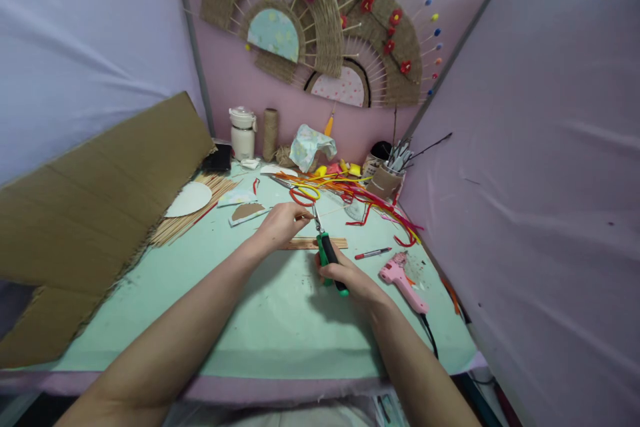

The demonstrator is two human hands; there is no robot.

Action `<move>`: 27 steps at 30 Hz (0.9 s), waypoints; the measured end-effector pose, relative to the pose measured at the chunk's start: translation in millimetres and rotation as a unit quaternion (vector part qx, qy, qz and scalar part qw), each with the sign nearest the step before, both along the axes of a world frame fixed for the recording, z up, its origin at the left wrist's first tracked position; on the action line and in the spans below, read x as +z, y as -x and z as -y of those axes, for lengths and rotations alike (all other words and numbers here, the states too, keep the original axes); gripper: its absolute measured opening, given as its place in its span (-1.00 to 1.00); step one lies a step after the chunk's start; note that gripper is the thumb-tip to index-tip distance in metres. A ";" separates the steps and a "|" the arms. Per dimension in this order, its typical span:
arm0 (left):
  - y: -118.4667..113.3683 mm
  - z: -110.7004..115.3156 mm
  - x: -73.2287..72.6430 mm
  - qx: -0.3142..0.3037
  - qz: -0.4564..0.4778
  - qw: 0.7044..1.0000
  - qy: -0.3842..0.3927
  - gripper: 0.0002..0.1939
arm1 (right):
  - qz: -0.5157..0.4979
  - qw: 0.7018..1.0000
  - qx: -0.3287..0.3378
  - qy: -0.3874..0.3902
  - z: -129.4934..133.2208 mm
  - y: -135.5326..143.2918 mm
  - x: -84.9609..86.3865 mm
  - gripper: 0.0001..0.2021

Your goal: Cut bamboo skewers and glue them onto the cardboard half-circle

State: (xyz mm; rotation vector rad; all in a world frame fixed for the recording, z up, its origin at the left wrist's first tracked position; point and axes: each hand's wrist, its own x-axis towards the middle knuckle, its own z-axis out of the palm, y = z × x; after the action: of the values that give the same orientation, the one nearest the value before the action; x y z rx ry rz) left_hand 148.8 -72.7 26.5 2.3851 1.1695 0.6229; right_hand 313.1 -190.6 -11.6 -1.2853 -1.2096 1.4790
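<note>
In the middle of the table, my right hand (336, 272) is wrapped round the green and black handles of a pair of pliers (327, 250). Their jaws point away from me and meet a thin wooden stick (333, 211). My left hand (285, 221) pinches that stick just left of the jaws, fingertips close together. Whether the jaws are fully closed on it is too small to tell. Below both hands lies a row of short wooden sticks (305, 243), partly hidden by the pliers and my right hand.
A pink glue gun (404, 283) and a red marker (373, 253) lie at right. Scissors (304, 195) and bright pipe cleaners (380, 203) are behind my hands. A large cardboard piece (110, 193) leans at left, beside long sticks (193, 219). Decorated fans (280, 7) hang on the back wall.
</note>
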 end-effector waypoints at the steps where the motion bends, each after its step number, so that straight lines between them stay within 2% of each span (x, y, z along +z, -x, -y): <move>1: -0.4 0.1 -0.3 -0.001 -0.002 1.000 0.000 -0.75 | -0.005 1.000 0.000 0.003 -0.5 0.2 -1.0 -0.50; 5: -3.1 -0.4 -3.4 -0.007 -0.015 1.000 0.003 -0.75 | -0.064 0.998 -0.008 0.029 -3.2 1.1 -8.5 -0.48; 10: -6.4 -3.1 -10.7 -0.027 -0.048 0.998 -0.016 -0.75 | -0.132 0.989 -0.026 0.060 -2.6 4.7 -16.2 -0.55; 15: -7.5 -4.2 -14.5 -0.032 -0.068 0.997 -0.028 -0.75 | -0.157 0.984 -0.043 0.075 -1.0 9.3 -13.9 -0.61; 19: -5.7 -4.3 -14.1 -0.026 -0.068 0.997 -0.027 -0.74 | -0.126 0.985 -0.086 0.085 -4.1 8.4 -10.4 -0.68; 22: -3.8 -6.2 -13.8 -0.028 -0.050 0.998 -0.026 -0.74 | -0.130 0.983 -0.105 0.073 -7.3 6.7 -12.0 -0.68; 27: -3.0 -10.4 -16.7 -0.022 -0.025 0.999 -0.039 -0.75 | -0.198 0.973 -0.119 0.029 -12.3 6.1 -19.5 -0.61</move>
State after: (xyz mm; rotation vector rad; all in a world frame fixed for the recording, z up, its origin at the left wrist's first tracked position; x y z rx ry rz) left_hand 151.7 -62.3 9.8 2.4986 1.1294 0.6077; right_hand 307.0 -178.3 -31.1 -1.0638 -0.7323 1.5098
